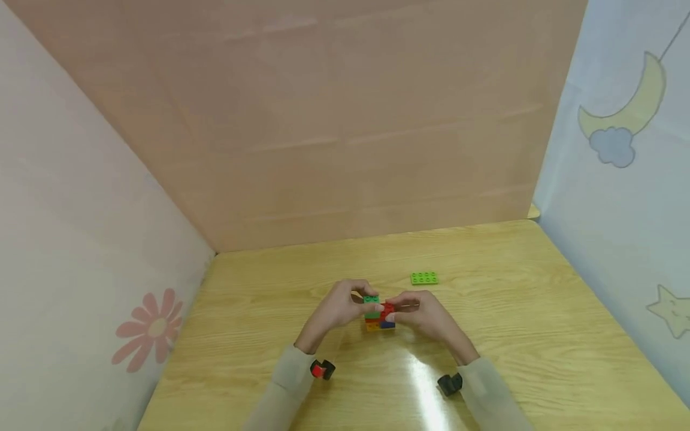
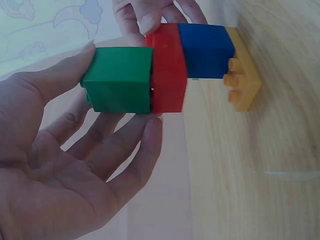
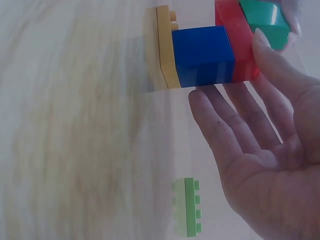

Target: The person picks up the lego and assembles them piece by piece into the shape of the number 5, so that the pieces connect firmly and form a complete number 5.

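Observation:
A small stack of toy building bricks stands on the table between both hands. At its base lies a yellow-orange plate (image 2: 248, 80) with studs; a blue brick (image 3: 204, 56) sits on one end of it. Across the blue brick lies a red brick (image 2: 170, 67), its other end overhanging the plate. On that overhanging end is a green brick (image 2: 120, 80). My left hand (image 1: 342, 304) pinches the green brick, thumb on the near side, fingers behind. With thumb and fingers, my right hand (image 1: 426, 312) holds the red brick, one fingertip right at the blue brick.
Behind the stack, slightly right, a light green studded plate (image 1: 424, 278) lies on the wooden table (image 1: 259, 311). A brown panel (image 1: 345, 149) closes the back; pale walls with drawings stand left and right.

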A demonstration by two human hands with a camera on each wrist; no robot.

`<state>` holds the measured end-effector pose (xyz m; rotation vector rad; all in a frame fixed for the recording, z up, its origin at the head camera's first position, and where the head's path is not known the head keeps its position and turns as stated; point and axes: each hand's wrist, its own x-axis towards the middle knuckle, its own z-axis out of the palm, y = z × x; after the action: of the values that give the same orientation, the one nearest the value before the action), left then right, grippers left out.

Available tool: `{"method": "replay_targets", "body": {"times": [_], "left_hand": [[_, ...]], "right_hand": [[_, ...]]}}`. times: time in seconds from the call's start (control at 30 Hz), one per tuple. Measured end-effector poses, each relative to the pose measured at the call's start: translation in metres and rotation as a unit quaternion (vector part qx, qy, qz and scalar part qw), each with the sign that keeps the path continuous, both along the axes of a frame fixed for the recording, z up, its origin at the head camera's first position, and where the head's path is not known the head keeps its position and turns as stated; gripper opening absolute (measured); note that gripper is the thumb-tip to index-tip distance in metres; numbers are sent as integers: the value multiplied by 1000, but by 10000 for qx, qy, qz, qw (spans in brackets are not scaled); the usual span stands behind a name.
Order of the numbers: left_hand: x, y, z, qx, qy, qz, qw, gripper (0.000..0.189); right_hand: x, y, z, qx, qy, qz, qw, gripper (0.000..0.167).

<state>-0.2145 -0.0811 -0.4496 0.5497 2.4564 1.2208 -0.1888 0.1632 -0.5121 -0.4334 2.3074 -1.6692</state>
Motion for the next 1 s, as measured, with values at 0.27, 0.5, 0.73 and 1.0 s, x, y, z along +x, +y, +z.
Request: {"method": "replay_targets", "body": {"times": [0.27, 0.5, 0.73, 1.0], "left_hand": [[-2, -6, -8, 296, -100, -22, 9995, 15], [-1, -7, -8, 335, -42, -143, 9993, 14], [1, -7, -9, 432, -247, -223, 9985, 14], [-2, -10, -8, 498, -180, -248, 9983, 14]], "right_hand": [[0, 0, 0, 38, -32, -64, 10000, 39], [-2, -1, -2, 67, -70, -61, 9999, 39], [1, 2, -5, 27, -55, 9, 10000, 37], [-2, -1, -4, -12, -141, -35, 9999, 38]]}}
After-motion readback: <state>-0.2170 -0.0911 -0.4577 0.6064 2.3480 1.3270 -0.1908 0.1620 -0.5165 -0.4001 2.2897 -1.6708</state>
